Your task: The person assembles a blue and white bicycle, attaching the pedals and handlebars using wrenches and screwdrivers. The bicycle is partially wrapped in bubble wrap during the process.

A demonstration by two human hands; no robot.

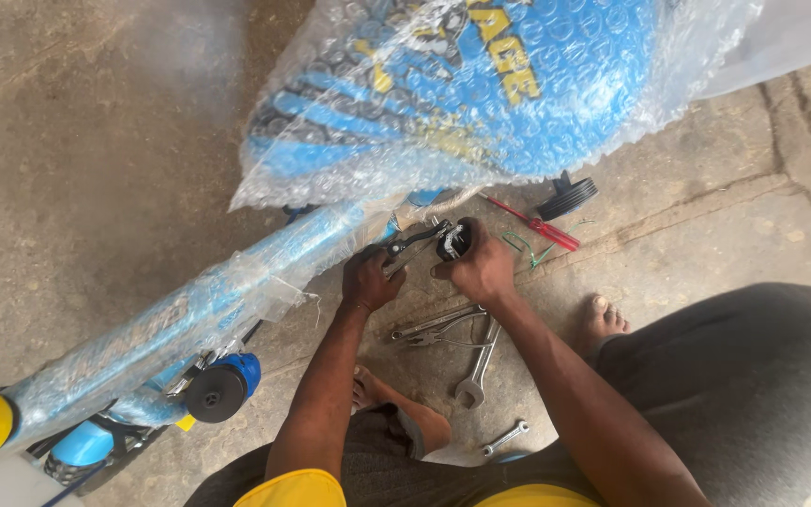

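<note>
My left hand (371, 279) grips a pair of pliers (412, 243) whose jaws reach toward a small black round part (453, 239). My right hand (482, 266) holds that black part from the right. Both hands work just below a blue bicycle frame (190, 314) wrapped in clear bubble wrap, under a large bubble-wrapped blue and yellow panel (462, 84).
On the concrete floor lie another pair of pliers (429, 328), a large open-end wrench (477, 369), a small wrench (505, 438), a red-handled screwdriver (537, 226) and a small black wheel (567, 197). A black and blue pedal (222, 387) hangs at lower left. My bare feet (603, 317) rest near the tools.
</note>
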